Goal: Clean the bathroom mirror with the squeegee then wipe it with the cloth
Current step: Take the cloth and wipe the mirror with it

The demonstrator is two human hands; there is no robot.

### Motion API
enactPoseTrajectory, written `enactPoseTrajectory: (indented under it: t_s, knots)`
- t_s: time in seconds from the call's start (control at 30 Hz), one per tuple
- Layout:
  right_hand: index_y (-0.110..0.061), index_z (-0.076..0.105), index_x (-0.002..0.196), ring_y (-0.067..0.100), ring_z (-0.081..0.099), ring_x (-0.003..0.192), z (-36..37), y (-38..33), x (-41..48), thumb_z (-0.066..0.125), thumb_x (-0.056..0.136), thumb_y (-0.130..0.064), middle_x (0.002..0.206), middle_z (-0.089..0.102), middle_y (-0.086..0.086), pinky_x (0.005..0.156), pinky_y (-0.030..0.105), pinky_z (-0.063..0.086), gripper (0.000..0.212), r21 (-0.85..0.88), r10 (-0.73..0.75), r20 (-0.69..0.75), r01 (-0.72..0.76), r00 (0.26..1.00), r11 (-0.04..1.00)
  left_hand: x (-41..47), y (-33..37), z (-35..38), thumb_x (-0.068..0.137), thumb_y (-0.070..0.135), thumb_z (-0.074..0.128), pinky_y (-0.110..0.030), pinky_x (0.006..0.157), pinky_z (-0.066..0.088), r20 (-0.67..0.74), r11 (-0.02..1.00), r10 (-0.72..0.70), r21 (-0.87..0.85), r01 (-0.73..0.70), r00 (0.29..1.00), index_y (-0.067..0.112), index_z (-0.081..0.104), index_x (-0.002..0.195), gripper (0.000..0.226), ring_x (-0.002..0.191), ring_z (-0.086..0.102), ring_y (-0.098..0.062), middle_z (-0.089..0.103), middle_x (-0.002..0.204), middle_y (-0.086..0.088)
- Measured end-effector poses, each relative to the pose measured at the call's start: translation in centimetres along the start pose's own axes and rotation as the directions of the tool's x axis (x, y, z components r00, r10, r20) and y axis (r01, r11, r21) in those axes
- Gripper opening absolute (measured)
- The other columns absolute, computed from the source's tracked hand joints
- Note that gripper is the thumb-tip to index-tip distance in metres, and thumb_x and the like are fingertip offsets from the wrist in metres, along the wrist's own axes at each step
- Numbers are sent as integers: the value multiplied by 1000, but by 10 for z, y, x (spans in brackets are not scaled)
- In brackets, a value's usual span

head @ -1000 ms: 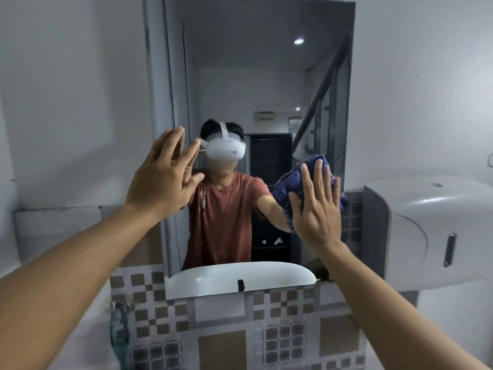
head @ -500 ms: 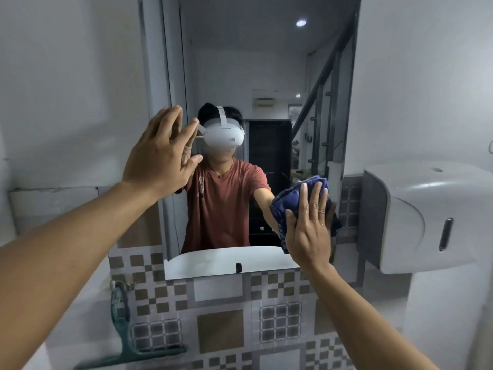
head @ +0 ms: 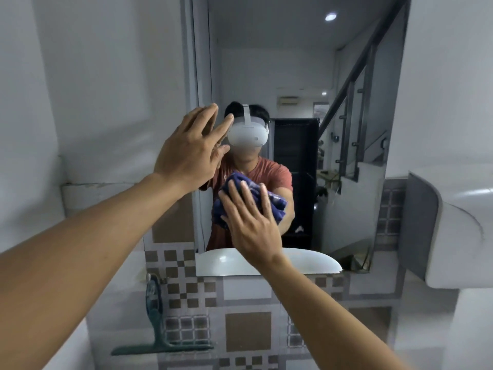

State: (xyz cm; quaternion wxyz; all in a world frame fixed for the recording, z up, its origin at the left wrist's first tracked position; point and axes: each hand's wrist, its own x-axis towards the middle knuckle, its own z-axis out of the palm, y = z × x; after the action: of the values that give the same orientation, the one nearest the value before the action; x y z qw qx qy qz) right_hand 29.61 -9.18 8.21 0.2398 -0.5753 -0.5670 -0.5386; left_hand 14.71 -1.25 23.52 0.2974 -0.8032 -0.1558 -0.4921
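The wall (head: 112,84) carries everything here. The mirror (head: 346,62) is fixed on it at 12 o'clock. Below the mirror is a band of checkered tiles (head: 248,332). The green squeegee (head: 157,324) stands against these tiles at 7 o'clock, blade down and handle up. At 3 o'clock a white dispenser (head: 458,231) is mounted on the wall, just beside the mirror.
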Motion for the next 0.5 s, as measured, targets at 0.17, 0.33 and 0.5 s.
enactPoseTrajectory:
  t_s: [0.17, 0.33, 0.5]
  knots:
    - [-12, 37, 154, 28, 19, 154, 16, -36, -4, 46, 103, -24, 163, 31, 10, 121, 61, 16, 53, 50, -180, 76, 176, 981, 983, -1, -2, -1, 99, 35, 53, -52, 100, 51, 57, 1000, 8, 19, -10, 998, 17, 41, 151, 56, 147, 29, -33, 34, 157, -17]
    - [-12, 31, 156, 28, 16, 154, 18, -35, -31, 37, 102, -23, 165, 26, 10, 124, 58, 8, 56, 6, -321, 176, 325, 931, 946, -2, 0, -1, 96, 36, 59, -49, 105, 46, 84, 1000, 16, 25, -18, 996, 15, 40, 152, 63, 148, 26, -34, 32, 158, -18]
    - [-13, 34, 155, 28, 20, 153, 4, 1, -55, 35, 107, -29, 163, 29, 10, 123, 58, 10, 51, -33, -287, 169, 297, 943, 954, -6, 11, 4, 97, 27, 56, -51, 117, 34, 64, 1000, 1, 8, -1, 998, 14, 38, 153, 60, 149, 23, -37, 27, 160, -21]
